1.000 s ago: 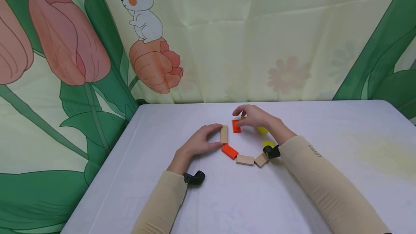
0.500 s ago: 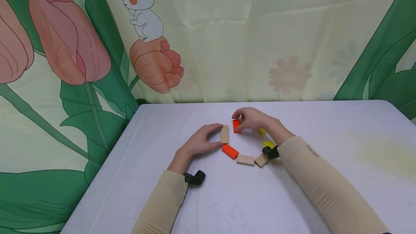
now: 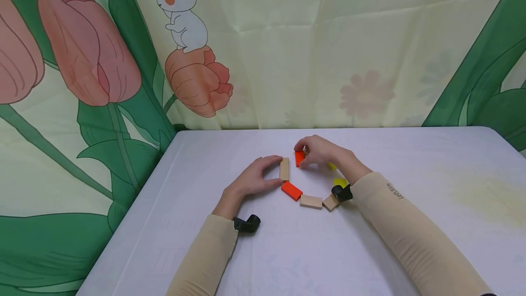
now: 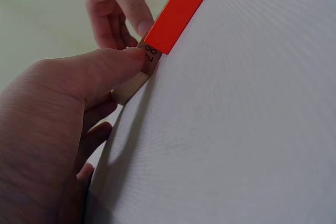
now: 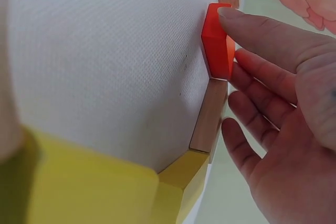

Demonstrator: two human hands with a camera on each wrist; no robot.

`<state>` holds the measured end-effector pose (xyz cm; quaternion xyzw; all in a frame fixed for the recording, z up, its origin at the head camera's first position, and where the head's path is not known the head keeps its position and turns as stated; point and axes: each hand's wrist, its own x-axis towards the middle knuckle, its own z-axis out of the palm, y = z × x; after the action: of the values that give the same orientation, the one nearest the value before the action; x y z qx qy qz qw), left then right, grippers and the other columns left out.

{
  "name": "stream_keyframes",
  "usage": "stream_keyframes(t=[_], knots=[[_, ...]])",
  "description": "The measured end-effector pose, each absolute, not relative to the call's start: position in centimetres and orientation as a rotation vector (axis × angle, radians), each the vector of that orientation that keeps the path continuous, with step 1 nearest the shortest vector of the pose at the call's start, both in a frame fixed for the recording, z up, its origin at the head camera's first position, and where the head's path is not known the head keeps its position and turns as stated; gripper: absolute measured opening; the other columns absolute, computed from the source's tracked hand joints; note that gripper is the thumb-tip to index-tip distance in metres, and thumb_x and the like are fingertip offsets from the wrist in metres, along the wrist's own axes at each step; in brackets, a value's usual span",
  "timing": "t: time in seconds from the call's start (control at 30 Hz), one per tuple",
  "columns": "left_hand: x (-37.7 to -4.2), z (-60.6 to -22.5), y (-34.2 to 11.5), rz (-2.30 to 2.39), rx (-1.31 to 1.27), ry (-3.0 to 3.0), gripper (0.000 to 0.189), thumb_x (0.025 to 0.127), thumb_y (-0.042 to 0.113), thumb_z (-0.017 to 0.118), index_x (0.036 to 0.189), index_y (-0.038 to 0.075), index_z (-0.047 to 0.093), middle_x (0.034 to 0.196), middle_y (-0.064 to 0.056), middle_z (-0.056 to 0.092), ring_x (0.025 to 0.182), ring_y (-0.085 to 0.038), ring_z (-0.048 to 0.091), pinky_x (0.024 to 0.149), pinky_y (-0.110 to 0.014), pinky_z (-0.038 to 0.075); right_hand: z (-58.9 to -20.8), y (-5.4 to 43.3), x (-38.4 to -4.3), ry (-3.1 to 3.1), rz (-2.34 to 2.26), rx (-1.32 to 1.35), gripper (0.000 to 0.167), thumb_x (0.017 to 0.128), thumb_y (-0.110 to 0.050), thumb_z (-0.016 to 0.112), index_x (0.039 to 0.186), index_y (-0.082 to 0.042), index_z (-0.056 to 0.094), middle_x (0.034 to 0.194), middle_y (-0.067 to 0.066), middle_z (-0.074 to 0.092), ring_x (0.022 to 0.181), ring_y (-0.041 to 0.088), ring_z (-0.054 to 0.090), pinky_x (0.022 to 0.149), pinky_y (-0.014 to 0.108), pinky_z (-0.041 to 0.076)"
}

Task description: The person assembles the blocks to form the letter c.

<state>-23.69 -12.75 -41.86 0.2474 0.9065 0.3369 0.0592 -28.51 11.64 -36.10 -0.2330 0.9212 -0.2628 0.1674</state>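
Note:
A loop of small flat blocks lies on the white tablecloth. My left hand [image 3: 255, 178] pinches a plain wooden block [image 3: 284, 169] end to end at the loop's left side; in the left wrist view the thumb presses its numbered end [image 4: 150, 56]. At the far side, my right hand [image 3: 320, 150] pinches a red block [image 3: 299, 161] between thumb and index finger. The right wrist view shows the thumb on this red block [image 5: 216, 45], other fingers loosely curled. Beside it stands a wooden block [image 5: 210, 116], mostly hidden by the hand in the head view.
Along the near side run another red block [image 3: 291, 191] and two wooden blocks, one lying straight [image 3: 311, 202], the other slanted [image 3: 330, 203]. Two yellow blocks, the nearer [image 3: 340, 182] and the farther [image 3: 332, 166], sit under the right wrist. A printed curtain [image 3: 279, 58] hangs behind the table.
My right hand's thumb and index finger have closed onto the far red block, the hand shifting slightly nearer. The left hand stays on its wooden block.

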Motion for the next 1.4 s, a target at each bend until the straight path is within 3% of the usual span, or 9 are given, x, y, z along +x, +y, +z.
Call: stream_keyframes(t=[0.17, 0.7, 1.4], knots=[[-23.7, -41.8, -12.7, 1.01, 0.73, 2.745, 0.064, 0.09, 0.031, 0.074, 0.149, 0.019, 0.052, 0.15, 0.002, 0.05, 0.14, -0.018, 0.04, 0.115, -0.041, 0.033, -36.2, 11.7, -28.6, 2.626, -0.752, -0.657, 0.046, 0.087, -0.012, 0.078, 0.13, -0.003, 0.064, 0.113, 0.011, 0.061, 0.101, 0.028, 0.051, 0.087, 0.038, 0.047], [-24.1, -41.5, -12.3, 0.993, 0.725, 2.756, 0.065, 0.089, 0.032, 0.075, 0.149, 0.021, 0.052, 0.15, 0.003, 0.049, 0.14, -0.018, 0.04, 0.115, -0.043, 0.034, -35.2, 11.5, -29.4, 2.655, -0.843, -0.656, 0.049, 0.089, -0.016, 0.077, 0.134, -0.003, 0.062, 0.127, 0.014, 0.059, 0.12, 0.035, 0.049, 0.104, 0.05, 0.043], [-23.8, -41.9, -12.7, 1.022, 0.714, 2.738, 0.064, 0.09, 0.032, 0.075, 0.148, 0.021, 0.052, 0.15, 0.003, 0.049, 0.14, -0.019, 0.04, 0.115, -0.043, 0.034, -35.4, 9.6, -30.1, 2.63, -0.949, -0.535, 0.052, 0.089, -0.013, 0.075, 0.138, -0.005, 0.059, 0.131, 0.016, 0.054, 0.116, 0.032, 0.049, 0.092, 0.042, 0.051]])
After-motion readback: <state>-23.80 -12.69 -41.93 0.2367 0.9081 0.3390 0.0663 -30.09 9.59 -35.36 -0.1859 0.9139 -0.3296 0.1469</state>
